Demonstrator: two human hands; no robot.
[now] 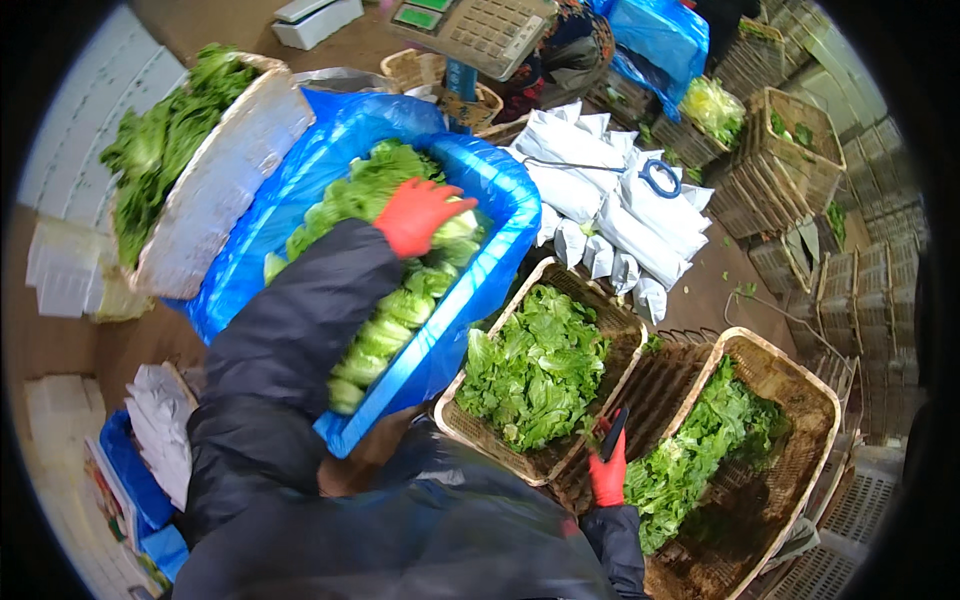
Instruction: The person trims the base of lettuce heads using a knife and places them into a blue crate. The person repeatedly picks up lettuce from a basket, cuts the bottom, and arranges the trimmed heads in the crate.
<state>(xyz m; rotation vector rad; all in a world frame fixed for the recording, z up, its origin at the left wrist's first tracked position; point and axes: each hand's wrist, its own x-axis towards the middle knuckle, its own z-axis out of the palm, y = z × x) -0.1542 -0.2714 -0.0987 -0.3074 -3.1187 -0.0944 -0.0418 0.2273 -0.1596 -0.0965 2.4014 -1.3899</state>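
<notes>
My left hand (421,217), in a red-orange glove, rests on heads of leafy lettuce (397,311) packed in a container lined with a blue plastic bag (480,289). Its fingers are spread; whether it grips a head is hidden. Lower right, my right hand (609,469), gloved alike, holds a dark-handled tool (616,433), perhaps a knife, whose blade I cannot make out. That hand is between two plastic crates: one holds loose green lettuce leaves (536,364), the other, a brown-stained crate (806,450), has more leaves (701,450) along its left side.
A foam box (225,180) of leafy greens stands at the upper left. White wrapped packages (615,195) are piled beyond the crates, a blue tape ring (660,178) on top. A platform scale (487,30) stands near a seated person (574,64). Stacked crates (874,300) line the right.
</notes>
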